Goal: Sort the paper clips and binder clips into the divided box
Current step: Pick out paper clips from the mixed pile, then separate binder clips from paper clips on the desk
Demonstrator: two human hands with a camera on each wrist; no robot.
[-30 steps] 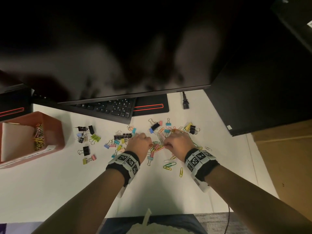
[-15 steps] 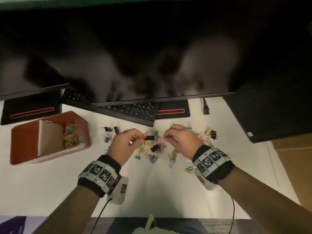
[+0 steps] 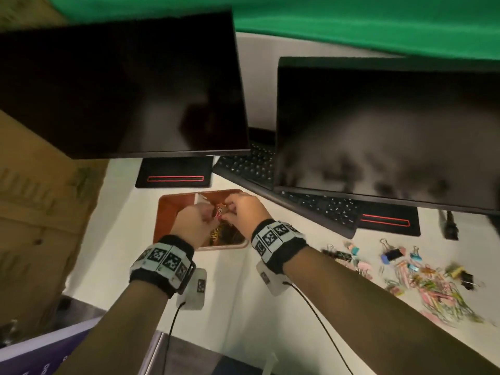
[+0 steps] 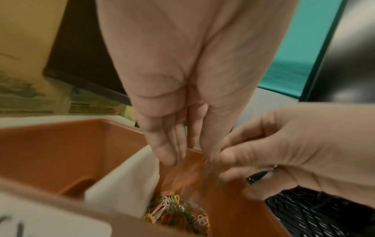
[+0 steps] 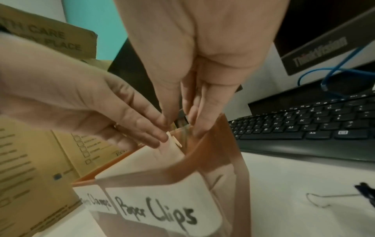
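Both hands above divided box [image 3: 173,209], left hand [image 3: 193,221] fingers straight, released, right hand [image 3: 243,209] pinching blurred paper clips [image 3: 219,212] over right compartment

Orange divided box [image 3: 173,209] holds multicoloured paper clips [image 4: 174,211].

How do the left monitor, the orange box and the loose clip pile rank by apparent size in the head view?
1. Left monitor, though nearer the camera.
2. Orange box and clip pile: look alike, unranked.
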